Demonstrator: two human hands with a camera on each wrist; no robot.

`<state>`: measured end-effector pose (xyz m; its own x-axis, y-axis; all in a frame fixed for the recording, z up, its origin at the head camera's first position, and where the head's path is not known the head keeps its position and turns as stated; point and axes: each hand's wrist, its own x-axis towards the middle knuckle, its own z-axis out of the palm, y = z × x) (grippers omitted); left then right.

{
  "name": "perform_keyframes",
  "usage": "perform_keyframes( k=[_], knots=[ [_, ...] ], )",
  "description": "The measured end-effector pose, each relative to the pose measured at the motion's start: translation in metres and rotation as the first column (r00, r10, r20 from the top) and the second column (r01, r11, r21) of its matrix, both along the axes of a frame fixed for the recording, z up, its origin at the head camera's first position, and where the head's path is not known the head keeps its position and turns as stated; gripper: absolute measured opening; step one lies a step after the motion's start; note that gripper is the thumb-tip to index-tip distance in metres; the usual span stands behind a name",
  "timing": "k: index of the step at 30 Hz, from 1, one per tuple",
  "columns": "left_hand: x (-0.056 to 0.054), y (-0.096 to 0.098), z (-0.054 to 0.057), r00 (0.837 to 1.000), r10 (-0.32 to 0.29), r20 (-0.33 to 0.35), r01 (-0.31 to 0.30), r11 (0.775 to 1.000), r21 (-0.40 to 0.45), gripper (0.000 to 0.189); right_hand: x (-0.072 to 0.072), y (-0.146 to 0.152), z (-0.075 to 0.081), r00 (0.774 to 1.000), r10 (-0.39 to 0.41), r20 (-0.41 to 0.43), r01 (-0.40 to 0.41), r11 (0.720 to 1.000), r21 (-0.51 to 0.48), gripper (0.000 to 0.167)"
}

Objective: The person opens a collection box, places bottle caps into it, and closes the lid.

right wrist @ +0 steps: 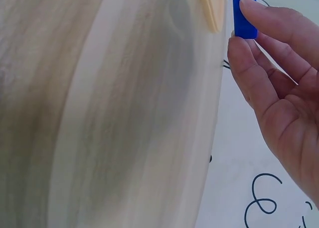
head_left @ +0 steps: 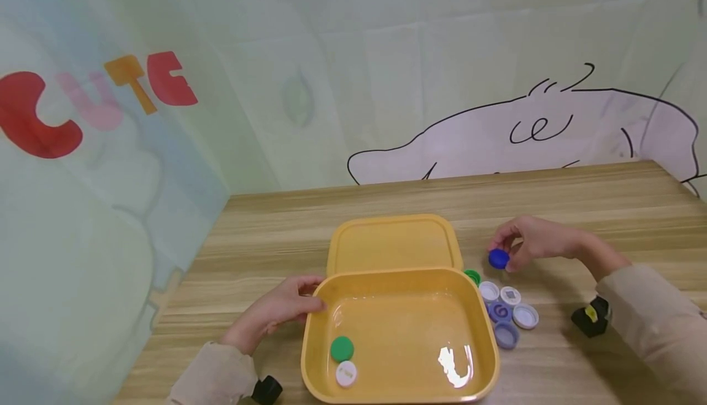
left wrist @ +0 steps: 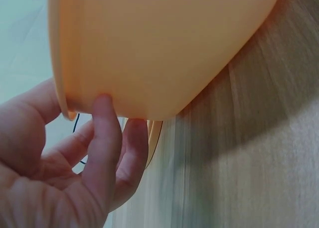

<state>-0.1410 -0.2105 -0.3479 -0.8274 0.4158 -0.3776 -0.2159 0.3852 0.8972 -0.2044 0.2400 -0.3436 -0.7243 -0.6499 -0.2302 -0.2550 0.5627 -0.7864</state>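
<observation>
My right hand [head_left: 534,244] pinches a blue bottle cap [head_left: 499,259] between thumb and fingers, above the table and right of the yellow lid. In the right wrist view the same blue cap [right wrist: 244,15] shows edge-on at the fingertips. My left hand [head_left: 287,302] grips the far left corner of a yellow plastic box [head_left: 397,274], thumb over the rim. Its fingers [left wrist: 103,133] press against the outer wall from below in the left wrist view. Inside the box, at the left, lie a green cap [head_left: 342,348] and a white cap [head_left: 346,374], close together.
Beyond the box lies a flat yellow lid [head_left: 394,242], its near edge hidden by the box. Several loose caps, among them a purple cap [head_left: 499,312], a white cap [head_left: 525,316] and a green cap [head_left: 472,277], lie along the box's right side. A printed cloth [head_left: 309,86] stands behind the wooden table [head_left: 265,221].
</observation>
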Motion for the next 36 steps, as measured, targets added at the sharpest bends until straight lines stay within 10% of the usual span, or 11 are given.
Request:
perform_keyframes(
  k=[36],
  knots=[
    [0.000,0.000,0.001,1.000,-0.012,0.000,0.012,1.000,0.013,0.049,-0.010,-0.034,0.025,0.996,0.085,0.001,-0.085,0.996,0.008,0.030]
  ],
)
